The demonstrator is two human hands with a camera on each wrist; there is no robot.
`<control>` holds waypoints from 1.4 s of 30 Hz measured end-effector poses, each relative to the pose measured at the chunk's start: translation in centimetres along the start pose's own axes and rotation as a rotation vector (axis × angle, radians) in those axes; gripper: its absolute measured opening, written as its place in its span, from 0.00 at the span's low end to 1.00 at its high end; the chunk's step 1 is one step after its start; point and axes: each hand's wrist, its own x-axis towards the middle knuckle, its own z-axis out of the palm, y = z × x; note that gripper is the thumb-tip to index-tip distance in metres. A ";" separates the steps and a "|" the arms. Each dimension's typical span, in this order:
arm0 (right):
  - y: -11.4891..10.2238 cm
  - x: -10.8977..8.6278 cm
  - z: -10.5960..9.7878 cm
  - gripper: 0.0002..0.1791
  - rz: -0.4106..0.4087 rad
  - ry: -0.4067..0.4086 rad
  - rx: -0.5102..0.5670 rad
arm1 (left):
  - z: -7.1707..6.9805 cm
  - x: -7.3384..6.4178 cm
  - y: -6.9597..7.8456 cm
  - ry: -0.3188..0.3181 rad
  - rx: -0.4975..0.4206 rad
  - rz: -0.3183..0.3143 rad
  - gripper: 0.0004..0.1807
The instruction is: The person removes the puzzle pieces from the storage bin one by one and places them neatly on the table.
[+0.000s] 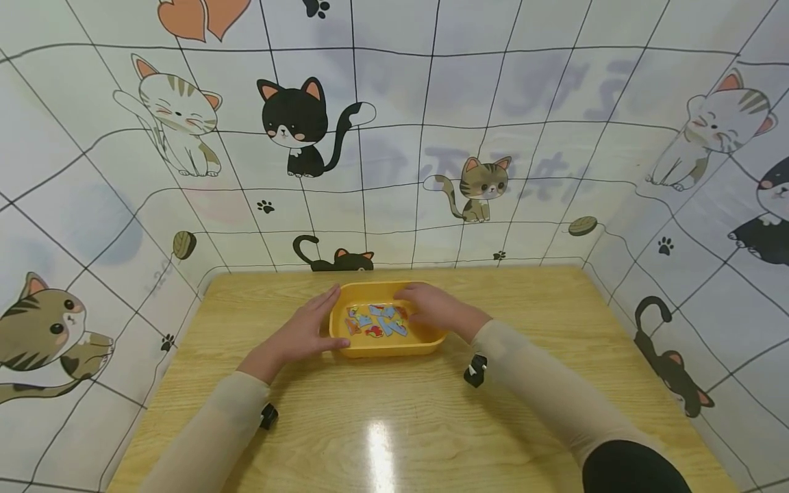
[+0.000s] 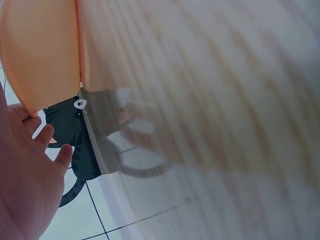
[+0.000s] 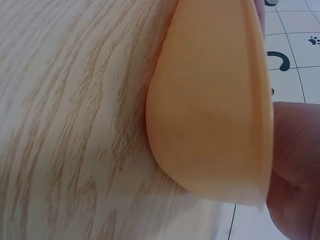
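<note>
A yellow plastic tray with a raised rim sits on the table near its back edge. Flat, colourful cut-out pieces, mostly blue with some red and orange, lie scattered inside it. My left hand spans the tray's left end, thumb at the front rim and fingers by the back corner. In the left wrist view its fingers are spread and loosely bent beside the tray wall. My right hand reaches over the right side, its fingertips down inside; whether they hold a piece I cannot tell. The right wrist view has the tray wall hiding those fingers.
The light wooden table carries the tray and reflects a bright streak of light. A cat-printed sheet rises behind and on both sides of the table. Dark wrist-worn devices show at both sleeves.
</note>
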 end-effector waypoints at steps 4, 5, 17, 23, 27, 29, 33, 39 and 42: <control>-0.2 0.7 0.3 0.24 0.002 -0.015 -0.044 | 0.1 0.1 -0.2 -0.009 0.008 -0.002 0.66; -0.3 0.8 0.4 0.23 0.005 -0.017 -0.059 | 0.1 0.1 -0.2 -0.010 0.007 -0.003 0.67; -0.7 1.8 0.9 0.09 0.002 -0.025 -0.158 | 0.0 0.1 -0.3 -0.010 0.001 -0.003 0.67; -0.4 2.1 1.4 0.07 -0.008 -0.013 -0.163 | 0.0 0.1 -0.4 -0.015 -0.006 -0.002 0.67; -0.5 2.0 1.5 0.07 -0.004 -0.011 -0.158 | 0.1 0.1 -0.5 -0.016 -0.007 -0.005 0.68; -0.5 2.0 1.4 0.06 -0.006 -0.010 -0.152 | 0.1 0.1 -0.4 -0.016 -0.013 -0.007 0.68; -0.5 1.9 1.4 0.05 -0.014 -0.006 -0.153 | 0.0 0.1 -0.3 -0.017 -0.016 -0.014 0.68; -0.4 1.7 1.3 0.11 -0.012 0.007 -0.141 | 0.0 0.0 -0.2 -0.016 -0.012 -0.018 0.67; -0.3 1.6 1.2 0.09 0.025 0.001 -0.113 | -0.1 0.0 0.0 -0.015 -0.012 -0.014 0.67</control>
